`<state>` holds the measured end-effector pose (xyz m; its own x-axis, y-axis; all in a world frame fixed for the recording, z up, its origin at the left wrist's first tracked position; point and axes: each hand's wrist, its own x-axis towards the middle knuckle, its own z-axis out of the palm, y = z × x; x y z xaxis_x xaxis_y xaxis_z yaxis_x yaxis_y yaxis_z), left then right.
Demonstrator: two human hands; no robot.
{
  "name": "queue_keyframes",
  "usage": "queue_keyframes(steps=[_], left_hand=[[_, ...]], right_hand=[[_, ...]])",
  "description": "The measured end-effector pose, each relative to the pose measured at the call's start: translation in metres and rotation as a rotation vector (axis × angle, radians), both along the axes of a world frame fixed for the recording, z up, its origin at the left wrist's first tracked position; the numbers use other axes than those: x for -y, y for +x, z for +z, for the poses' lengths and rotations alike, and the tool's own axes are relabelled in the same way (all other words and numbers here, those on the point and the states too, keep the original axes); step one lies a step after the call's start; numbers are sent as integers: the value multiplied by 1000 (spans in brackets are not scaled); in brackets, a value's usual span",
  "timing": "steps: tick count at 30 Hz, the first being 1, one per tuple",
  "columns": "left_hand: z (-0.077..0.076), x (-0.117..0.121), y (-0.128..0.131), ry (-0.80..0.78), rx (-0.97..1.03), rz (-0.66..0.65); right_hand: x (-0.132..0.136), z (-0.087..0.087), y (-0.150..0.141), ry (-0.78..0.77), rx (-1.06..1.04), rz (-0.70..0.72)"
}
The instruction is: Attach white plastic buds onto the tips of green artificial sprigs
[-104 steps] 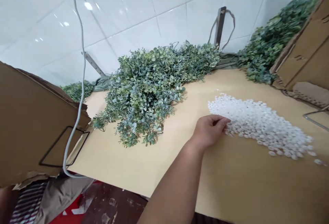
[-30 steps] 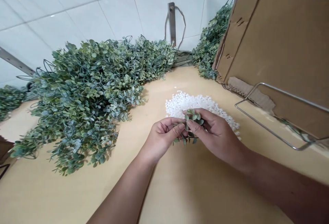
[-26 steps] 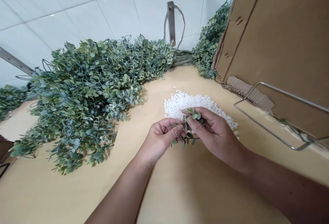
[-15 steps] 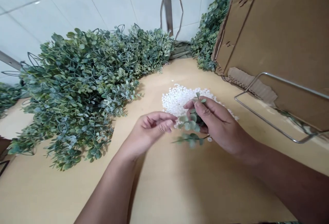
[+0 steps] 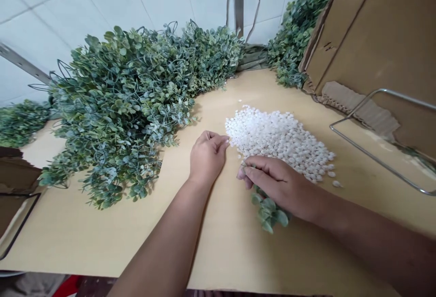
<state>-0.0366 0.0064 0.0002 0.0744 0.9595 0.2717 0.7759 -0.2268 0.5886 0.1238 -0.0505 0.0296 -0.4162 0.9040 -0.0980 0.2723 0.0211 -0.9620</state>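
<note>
My left hand (image 5: 207,155) rests knuckles-up on the tan tabletop (image 5: 102,238), fingers curled, fingertips touching the near-left edge of a heap of small white beads (image 5: 279,138). Whether it pinches a bead is hidden. My right hand (image 5: 277,185) lies just right of it, closed round the stem of a small artificial leafy sprig (image 5: 269,210) whose green leaves stick out beneath the palm toward me.
A big pile of artificial green foliage (image 5: 126,101) covers the table's left and back. More greenery (image 5: 296,29) sits at the back right beside a cardboard box (image 5: 384,38) with a metal wire frame (image 5: 374,129). Another box edge (image 5: 13,183) is at the left.
Both hands came down from holding the sprig together above the beads. The left let go and reached to the bead heap's edge; the right dropped to the table with the sprig.
</note>
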Motion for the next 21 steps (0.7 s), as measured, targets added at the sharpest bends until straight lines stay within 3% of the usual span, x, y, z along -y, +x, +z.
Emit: queue_keyframes(steps=[3,6,10,14,17,21], left_hand=[[2,-2,1,15,-39,-3],[3,-4,1,25,41,18],[5,-3,-1,-104,486,59],[18,9,4,-266,948,-10],[26,20,10,-407,1086,-101],[28,26,13,-559,1125,-174]], right_hand=[[-1,-3,-4,42,4,-5],[-3,-5,-5,-17,-31,-6],[-5,-5,-6,-46,-67,-12],[-6,-6,-6,-57,-113,-42],[-9,-9,-5,-37,-155,-84],[-11,-10,-4,-4,-202,-124]])
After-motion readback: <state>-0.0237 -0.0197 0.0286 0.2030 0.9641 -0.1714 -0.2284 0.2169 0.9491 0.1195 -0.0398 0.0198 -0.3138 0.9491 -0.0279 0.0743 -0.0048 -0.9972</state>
